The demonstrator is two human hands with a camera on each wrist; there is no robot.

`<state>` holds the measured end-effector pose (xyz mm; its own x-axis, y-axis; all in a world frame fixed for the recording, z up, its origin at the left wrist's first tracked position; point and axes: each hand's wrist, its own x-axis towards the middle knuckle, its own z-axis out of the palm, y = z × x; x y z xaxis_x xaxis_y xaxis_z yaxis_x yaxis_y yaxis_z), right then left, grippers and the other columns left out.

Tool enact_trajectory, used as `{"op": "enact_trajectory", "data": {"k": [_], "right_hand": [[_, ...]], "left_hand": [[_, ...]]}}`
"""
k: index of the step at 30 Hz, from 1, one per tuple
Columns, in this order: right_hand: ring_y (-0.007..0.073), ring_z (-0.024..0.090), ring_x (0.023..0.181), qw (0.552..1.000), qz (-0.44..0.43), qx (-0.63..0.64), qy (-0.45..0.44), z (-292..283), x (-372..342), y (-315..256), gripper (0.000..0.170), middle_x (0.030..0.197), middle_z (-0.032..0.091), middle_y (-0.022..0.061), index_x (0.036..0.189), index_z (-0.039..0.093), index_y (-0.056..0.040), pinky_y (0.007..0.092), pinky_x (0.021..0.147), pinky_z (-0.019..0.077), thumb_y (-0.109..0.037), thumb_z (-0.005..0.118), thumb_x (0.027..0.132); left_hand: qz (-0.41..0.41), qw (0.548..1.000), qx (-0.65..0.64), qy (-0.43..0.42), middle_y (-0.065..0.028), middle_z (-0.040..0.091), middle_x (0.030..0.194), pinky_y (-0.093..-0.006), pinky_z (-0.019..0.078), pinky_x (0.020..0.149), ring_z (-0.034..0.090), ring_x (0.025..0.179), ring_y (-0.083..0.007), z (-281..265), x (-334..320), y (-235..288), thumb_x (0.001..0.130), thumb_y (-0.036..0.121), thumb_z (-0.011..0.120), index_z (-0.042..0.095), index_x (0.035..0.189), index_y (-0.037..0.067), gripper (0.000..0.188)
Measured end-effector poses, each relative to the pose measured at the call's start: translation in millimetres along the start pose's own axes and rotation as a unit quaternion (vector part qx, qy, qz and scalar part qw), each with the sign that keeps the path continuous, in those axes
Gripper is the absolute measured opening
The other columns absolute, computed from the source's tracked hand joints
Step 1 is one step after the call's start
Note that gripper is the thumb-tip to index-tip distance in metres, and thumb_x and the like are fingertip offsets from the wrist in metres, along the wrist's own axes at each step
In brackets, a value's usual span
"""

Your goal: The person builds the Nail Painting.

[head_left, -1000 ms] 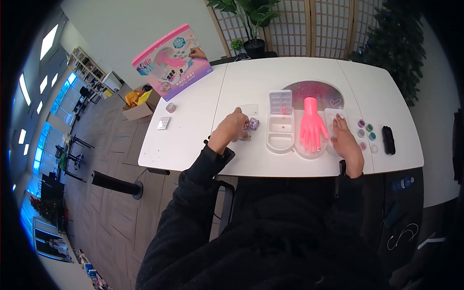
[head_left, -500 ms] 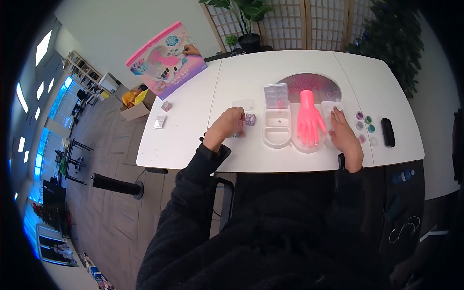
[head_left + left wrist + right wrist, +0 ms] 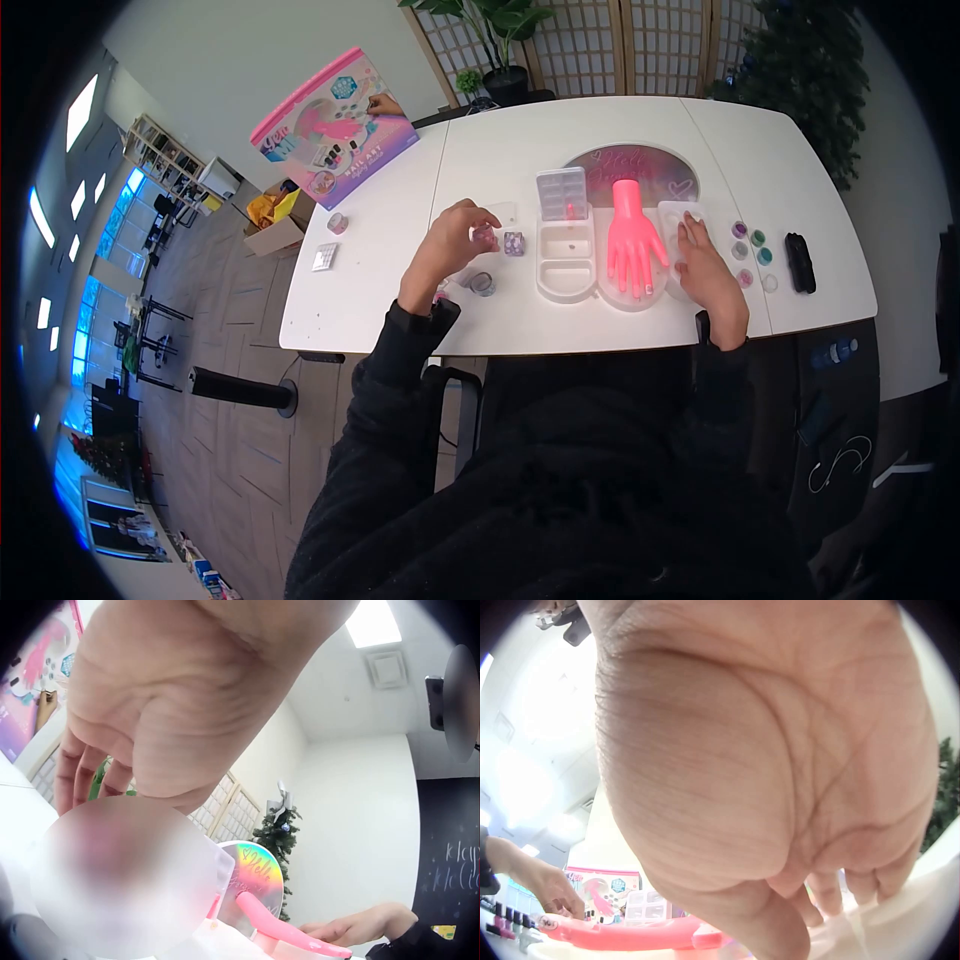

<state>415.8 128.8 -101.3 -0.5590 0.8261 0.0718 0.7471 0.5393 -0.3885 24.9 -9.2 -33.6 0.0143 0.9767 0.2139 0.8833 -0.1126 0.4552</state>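
My left hand [image 3: 450,240] pinches a small clear jar [image 3: 484,238] with pinkish contents between thumb and fingers, raised over the table. In the left wrist view a blur hides what the fingers hold. Close to it stands a squarish purple glitter jar [image 3: 514,244]; a small round jar [image 3: 482,284] lies nearer the wrist. My right hand [image 3: 711,284] rests palm down, fingers extended, on the right section of a white tray [image 3: 566,259]. In the tray's middle lies a pink model hand [image 3: 630,240], fingers toward me.
Behind the tray stands a shiny rounded panel [image 3: 645,168]. A clear compartment box [image 3: 562,193] leans at its left. Several small glitter pots [image 3: 757,239] and a black pouch [image 3: 800,263] sit at the right. At the left are a nail art box [image 3: 335,130], another jar [image 3: 337,223] and a small white pack [image 3: 325,256].
My left hand has lifted the pinkish jar and shifted slightly left, uncovering small jars near its wrist. The right hand stays on the tray. The head view has shifted a little.
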Motion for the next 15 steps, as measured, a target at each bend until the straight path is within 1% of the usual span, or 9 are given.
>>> {"op": "enact_trajectory", "data": {"k": [2, 3, 6, 8, 9, 11, 12, 14, 15], "right_hand": [[0.0398, 0.025, 0.155, 1.000, 0.003, -0.002, -0.002, 0, 1, 0, 0.067, 0.168, 0.023, 0.0217, 0.152, 0.038, 0.0082, 0.0388, 0.123, 0.0335, 0.004, 0.063, 0.090], [0.0398, 0.025, 0.155, 1.000, 0.003, -0.002, -0.002, 0, 1, 0, 0.067, 0.168, 0.023, 0.0217, 0.152, 0.038, 0.0082, 0.0388, 0.123, 0.0335, 0.004, 0.063, 0.090], [0.0401, 0.025, 0.154, 1.000, 0.007, -0.002, -0.004, -1, 1, -2, 0.066, 0.168, 0.023, 0.0219, 0.152, 0.038, 0.0085, 0.0388, 0.123, 0.0338, 0.005, 0.063, 0.090], [0.0399, 0.025, 0.155, 1.000, 0.006, 0.006, -0.002, 0, 1, -1, 0.066, 0.168, 0.023, 0.0218, 0.151, 0.039, 0.0086, 0.0386, 0.123, 0.0337, 0.005, 0.062, 0.090], [0.0399, 0.025, 0.155, 1.000, 0.006, 0.005, -0.003, -1, 0, -2, 0.066, 0.168, 0.023, 0.0218, 0.151, 0.039, 0.0086, 0.0386, 0.123, 0.0337, 0.005, 0.062, 0.090], [0.0396, 0.024, 0.155, 1.000, 0.008, 0.008, -0.003, -3, 0, -4, 0.066, 0.168, 0.024, 0.0217, 0.151, 0.039, 0.0087, 0.0386, 0.123, 0.0326, 0.005, 0.062, 0.090], [0.0396, 0.024, 0.155, 1.000, 0.008, 0.007, -0.003, -3, 0, -4, 0.066, 0.168, 0.024, 0.0217, 0.151, 0.039, 0.0087, 0.0386, 0.123, 0.0326, 0.005, 0.062, 0.090], [0.0394, 0.023, 0.155, 1.000, 0.001, 0.010, -0.002, -3, -1, -3, 0.066, 0.168, 0.024, 0.0216, 0.151, 0.039, 0.0088, 0.0387, 0.124, 0.0313, 0.004, 0.062, 0.090], [0.0394, 0.023, 0.155, 1.000, 0.003, 0.009, -0.002, -2, -1, -2, 0.066, 0.168, 0.024, 0.0216, 0.151, 0.039, 0.0088, 0.0387, 0.124, 0.0313, 0.004, 0.062, 0.090]], "left_hand": [[-0.023, 0.999, -0.033, 0.021, -0.0106, 0.067, 0.097, -0.0380, 0.0569, 0.080, 0.068, 0.089, -0.0247, -7, 0, 9, 0.081, 0.011, 0.083, 0.077, 0.105, 0.005, 0.025], [-0.023, 0.999, -0.033, 0.021, -0.0106, 0.067, 0.097, -0.0380, 0.0569, 0.080, 0.068, 0.089, -0.0247, -9, 0, 14, 0.081, 0.011, 0.083, 0.077, 0.105, 0.005, 0.025], [-0.062, 0.994, -0.073, 0.053, -0.0112, 0.065, 0.098, -0.0349, 0.0575, 0.080, 0.067, 0.089, -0.0236, -8, 2, 26, 0.080, 0.013, 0.086, 0.077, 0.103, 0.004, 0.026], [-0.024, 0.996, -0.084, 0.023, -0.0083, 0.062, 0.106, -0.0307, 0.0597, 0.082, 0.067, 0.094, -0.0192, -4, 4, 30, 0.088, 0.009, 0.080, 0.075, 0.110, 0.003, 0.023], [-0.025, 0.996, -0.085, 0.023, -0.0083, 0.062, 0.106, -0.0307, 0.0597, 0.082, 0.067, 0.094, -0.0192, -1, 5, 34, 0.088, 0.009, 0.080, 0.075, 0.110, 0.003, 0.023], [0.034, 0.985, -0.166, 0.020, -0.0066, 0.060, 0.107, -0.0311, 0.0602, 0.086, 0.065, 0.097, -0.0186, 8, 8, 44, 0.089, 0.002, 0.076, 0.071, 0.111, 0.002, 0.022], [0.034, 0.985, -0.167, 0.020, -0.0066, 0.060, 0.107, -0.0311, 0.0602, 0.086, 0.065, 0.097, -0.0186, 10, 10, 49, 0.089, 0.002, 0.076, 0.071, 0.111, 0.002, 0.022], [0.048, 0.982, -0.179, -0.022, -0.0055, 0.059, 0.107, -0.0328, 0.0596, 0.092, 0.063, 0.101, -0.0174, 17, 14, 57, 0.090, 0.000, 0.074, 0.066, 0.113, 0.003, 0.024], [0.067, 0.981, -0.178, -0.021, -0.0049, 0.060, 0.104, -0.0327, 0.0583, 0.088, 0.063, 0.096, -0.0158, 23, 17, 54, 0.090, 0.000, 0.074, 0.065, 0.113, 0.003, 0.025]]}}
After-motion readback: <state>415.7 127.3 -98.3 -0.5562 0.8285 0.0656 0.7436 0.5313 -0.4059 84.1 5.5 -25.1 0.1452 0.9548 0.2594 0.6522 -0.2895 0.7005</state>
